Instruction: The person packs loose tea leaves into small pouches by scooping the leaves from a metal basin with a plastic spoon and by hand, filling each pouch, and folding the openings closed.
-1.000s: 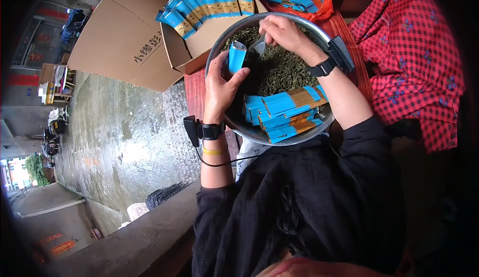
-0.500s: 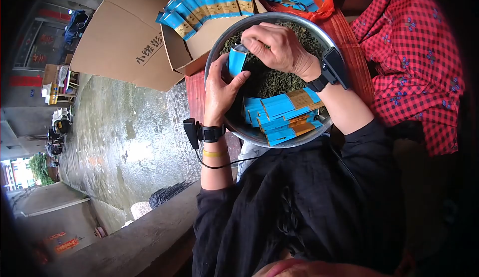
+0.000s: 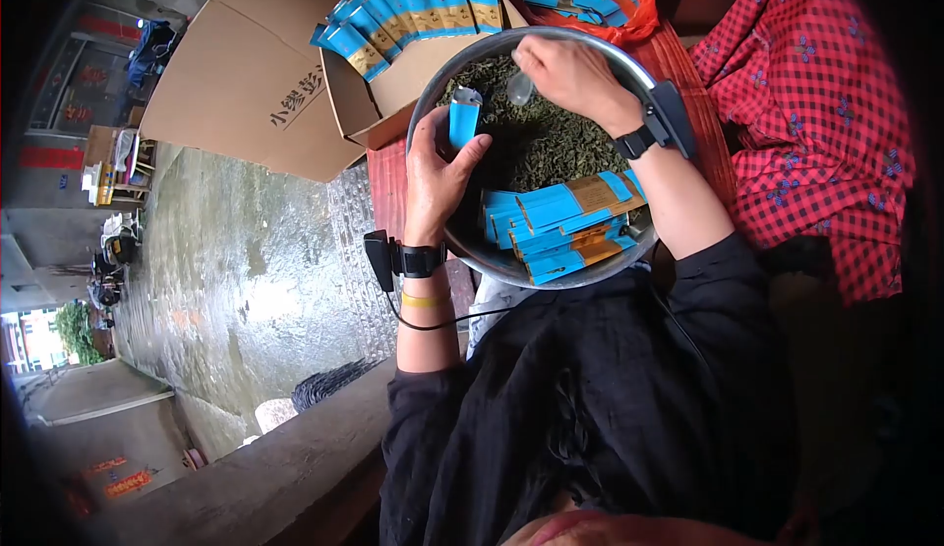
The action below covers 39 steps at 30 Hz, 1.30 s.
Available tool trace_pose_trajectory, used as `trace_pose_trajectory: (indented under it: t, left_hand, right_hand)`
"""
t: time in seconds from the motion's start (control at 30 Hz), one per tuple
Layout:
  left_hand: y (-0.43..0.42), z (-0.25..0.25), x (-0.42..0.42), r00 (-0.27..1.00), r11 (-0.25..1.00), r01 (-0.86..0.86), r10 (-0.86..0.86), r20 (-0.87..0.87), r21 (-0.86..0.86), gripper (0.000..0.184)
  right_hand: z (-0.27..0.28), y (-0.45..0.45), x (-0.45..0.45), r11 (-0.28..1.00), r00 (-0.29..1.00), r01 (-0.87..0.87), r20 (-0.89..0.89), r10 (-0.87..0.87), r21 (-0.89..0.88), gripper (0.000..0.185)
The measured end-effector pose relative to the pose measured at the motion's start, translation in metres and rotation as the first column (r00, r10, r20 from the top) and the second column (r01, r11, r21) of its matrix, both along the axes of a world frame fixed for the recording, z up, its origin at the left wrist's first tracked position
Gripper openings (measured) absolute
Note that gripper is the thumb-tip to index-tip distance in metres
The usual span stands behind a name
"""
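My left hand [image 3: 433, 174] holds a small blue packet [image 3: 464, 125] upright, its silvery top end open. Over the metal basin [image 3: 629, 60], my right hand [image 3: 572, 74] pinches a small spoon [image 3: 520, 89] whose bowl hangs above dark, dried leaves that look like tea [image 3: 551, 148]. The spoon's handle is mostly hidden by the fingers. A pile of flat blue-and-gold packets [image 3: 565, 213] lies inside the basin on the side nearest my body.
Beyond the basin, a cardboard box [image 3: 369, 135] carries a row of blue-and-gold packets [image 3: 418, 10], its large flap [image 3: 236, 84] spread left. A red plastic bag [image 3: 644, 0] holds more packets. Red checked cloth [image 3: 816, 123] hangs at right; wet floor [image 3: 246, 241] lies left.
My right hand has moved away from the packet's opening, up and to the right, bringing the spoon into view over the leaves. My left hand and its packet have barely moved.
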State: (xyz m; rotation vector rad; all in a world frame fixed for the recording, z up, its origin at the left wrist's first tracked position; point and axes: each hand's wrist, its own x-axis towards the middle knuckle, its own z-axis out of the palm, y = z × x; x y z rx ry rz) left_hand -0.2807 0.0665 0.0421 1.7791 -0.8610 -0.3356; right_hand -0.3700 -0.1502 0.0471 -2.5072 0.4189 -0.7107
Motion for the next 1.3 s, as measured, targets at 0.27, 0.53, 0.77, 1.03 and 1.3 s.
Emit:
trace_pose_trajectory:
  t: [0.27, 0.53, 0.77, 1.03, 1.3]
  left_hand:
    - [0.001, -0.010, 0.003, 1.000, 0.999, -0.009, 0.010, 0.009, -0.052, 0.055]
    - [0.002, -0.011, 0.004, 1.000, 1.000, -0.006, 0.007, 0.018, -0.014, 0.058]
    - [0.002, -0.007, 0.000, 0.997, 0.999, -0.001, -0.002, 0.078, 0.046, 0.058]
    - [0.000, -0.009, 0.001, 0.997, 0.999, 0.011, -0.015, 0.081, 0.046, 0.056]
    - [0.001, 0.006, -0.006, 0.997, 0.993, -0.021, 0.013, 0.070, 0.118, 0.053]
  right_hand:
    - [-0.032, 0.008, 0.017, 0.935, 0.958, -0.092, -0.226, 0.178, 0.344, 0.034]
    - [-0.010, -0.010, 0.016, 0.719, 0.995, -0.073, -0.002, 0.103, 0.691, 0.031]
    - [0.008, 0.008, 0.008, 0.850, 0.898, -0.274, 0.435, 0.060, 0.449, 0.030]
    - [0.021, 0.033, -0.001, 0.938, 0.827, -0.297, 0.443, 0.346, -0.177, 0.020]
    - [0.012, 0.003, -0.001, 1.000, 0.972, -0.014, 0.236, 0.015, -0.008, 0.023]
